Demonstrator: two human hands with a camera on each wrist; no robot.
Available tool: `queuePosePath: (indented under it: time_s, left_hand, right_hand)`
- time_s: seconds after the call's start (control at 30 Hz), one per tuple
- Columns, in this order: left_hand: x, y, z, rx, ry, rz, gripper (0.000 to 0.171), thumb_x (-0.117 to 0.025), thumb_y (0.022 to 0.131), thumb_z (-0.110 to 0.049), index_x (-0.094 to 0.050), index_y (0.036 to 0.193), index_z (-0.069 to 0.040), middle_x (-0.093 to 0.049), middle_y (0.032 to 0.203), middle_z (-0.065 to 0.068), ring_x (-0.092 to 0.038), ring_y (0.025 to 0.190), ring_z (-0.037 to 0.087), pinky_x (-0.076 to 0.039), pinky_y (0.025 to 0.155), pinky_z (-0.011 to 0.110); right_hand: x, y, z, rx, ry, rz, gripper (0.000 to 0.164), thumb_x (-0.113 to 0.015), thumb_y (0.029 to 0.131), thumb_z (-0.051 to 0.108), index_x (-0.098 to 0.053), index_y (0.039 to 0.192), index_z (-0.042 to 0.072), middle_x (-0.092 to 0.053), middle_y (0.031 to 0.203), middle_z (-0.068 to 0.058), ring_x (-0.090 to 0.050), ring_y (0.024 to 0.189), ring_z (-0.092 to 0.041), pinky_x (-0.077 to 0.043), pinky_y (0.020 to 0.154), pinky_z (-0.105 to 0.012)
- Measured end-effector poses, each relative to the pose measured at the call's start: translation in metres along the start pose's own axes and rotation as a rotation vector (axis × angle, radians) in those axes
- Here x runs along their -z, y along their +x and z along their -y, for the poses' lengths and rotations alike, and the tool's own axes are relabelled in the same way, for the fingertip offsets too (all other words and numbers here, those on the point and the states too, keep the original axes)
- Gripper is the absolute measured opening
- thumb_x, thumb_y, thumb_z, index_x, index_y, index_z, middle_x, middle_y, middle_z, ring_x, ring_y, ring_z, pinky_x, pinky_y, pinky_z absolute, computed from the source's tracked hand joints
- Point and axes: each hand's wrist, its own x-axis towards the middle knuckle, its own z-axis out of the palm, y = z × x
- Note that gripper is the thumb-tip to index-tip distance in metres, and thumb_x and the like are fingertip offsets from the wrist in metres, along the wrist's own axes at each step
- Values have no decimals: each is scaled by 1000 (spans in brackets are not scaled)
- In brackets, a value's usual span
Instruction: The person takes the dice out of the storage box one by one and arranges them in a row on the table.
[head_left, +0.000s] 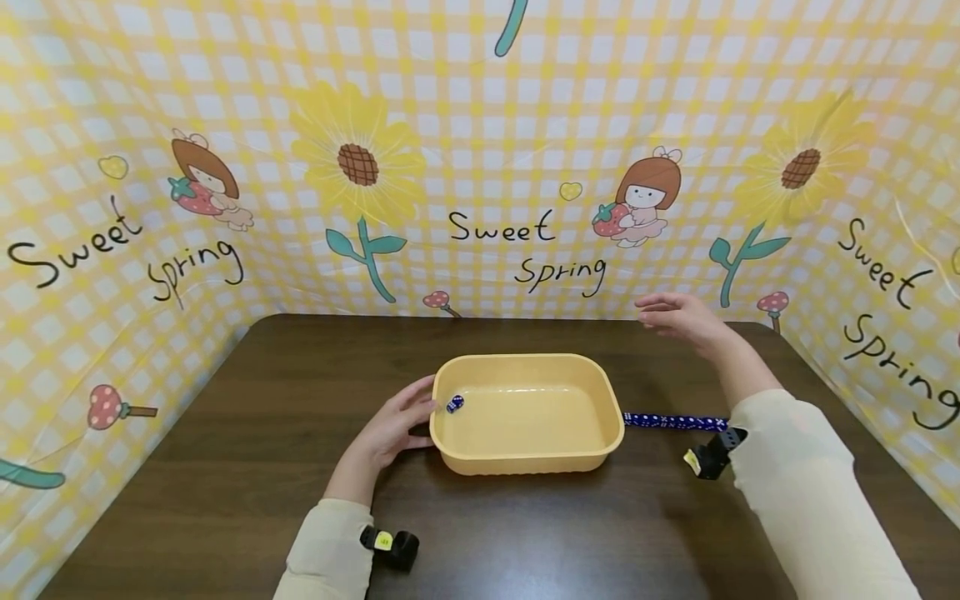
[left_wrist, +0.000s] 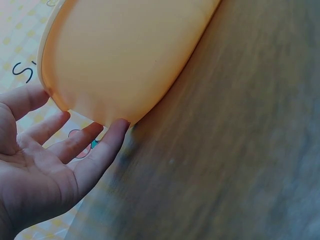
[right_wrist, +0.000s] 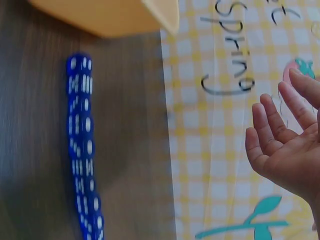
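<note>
A pale yellow rectangular tub (head_left: pixel 528 465) sits mid-table in the head view. At its left end lie blue dice (head_left: pixel 455 404) with white pips, one or two; I cannot tell. My left hand (head_left: pixel 392 423) touches the tub's left end, its fairly straight fingers spread against the outer wall, as the left wrist view also shows. To the right of the tub, a straight row of blue dice (head_left: pixel 675 422) lies on the tabletop, seen too in the right wrist view. Beyond that row my right hand (head_left: pixel 684 318) hovers above the table, fingers loosely extended, holding nothing.
The dark wooden table (head_left: pixel 480 533) has a yellow-checked printed cloth (head_left: pixel 480 117) standing behind it and along both sides. A black wrist camera (head_left: pixel 393 550) is strapped to the left sleeve, and another camera (head_left: pixel 708 454) to the right sleeve.
</note>
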Motion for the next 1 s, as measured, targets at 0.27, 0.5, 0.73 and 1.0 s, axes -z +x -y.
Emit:
queuePosePath:
  time_s: [0.27,0.5,0.73,1.0]
  left_hand:
    - [1,-1,-1,4,-2,1,49,-48,88,-12,-31,133,-16,-34,131,15,-40,111,34,-45,70,46]
    - [2,0,0,-1,2,5,49,-49,88,-12,-31,133,-16,-34,131,15,-40,110,34,-45,71,46]
    - [1,-1,-1,3,1,4,49,-48,88,-11,-30,134,-16,-34,132,15,-40,110,33,-45,71,46]
    - [1,-1,0,2,2,-1,49,-48,88,-11,-30,134,-16,-34,132,15,-40,111,33,-45,71,46]
  right_hand:
    - [-37,21,13,23,34,31,38,-54,85,14,-46,116,-6,-50,112,-20,-53,85,-12,-42,74,-29]
    - [-68,34,21,18,101,49,38,-59,82,16,-50,114,-3,-52,111,-18,-51,94,-25,-43,72,-26]
    - [-98,39,29,16,171,104,36,-58,82,11,-49,114,-4,-50,112,-18,-52,89,-20,-38,80,-40]
    - [-128,44,33,7,250,165,30,-59,81,9,-53,108,-2,-53,107,-14,-51,90,-22,-34,85,-46]
